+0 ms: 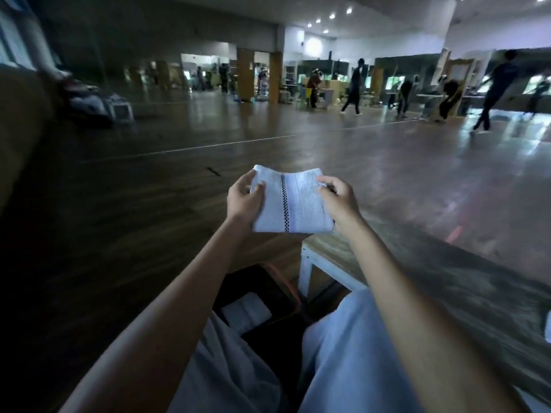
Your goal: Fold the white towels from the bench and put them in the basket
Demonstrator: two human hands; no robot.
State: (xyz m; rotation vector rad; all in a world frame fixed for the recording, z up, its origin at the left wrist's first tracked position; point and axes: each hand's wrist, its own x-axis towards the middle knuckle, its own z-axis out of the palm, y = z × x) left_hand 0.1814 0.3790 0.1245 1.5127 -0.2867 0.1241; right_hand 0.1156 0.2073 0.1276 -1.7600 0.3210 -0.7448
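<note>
A folded white towel (293, 201) with a dark checkered stripe is held up in the air in front of me. My left hand (243, 199) grips its left edge, thumb on top. My right hand (338, 201) grips its right edge. Below, between my knees, stands a dark basket (283, 283) with an orange rim, and a folded white towel (247, 312) lies inside it. The wooden bench (417, 272) with white legs runs off to the right under my right arm.
A wide, shiny wooden floor (179, 189) stretches ahead. Several people (354, 86) move about far off along the mirrored back wall. Bags and a small crate (119, 110) sit at the far left. My legs in light trousers (337, 359) fill the bottom of the view.
</note>
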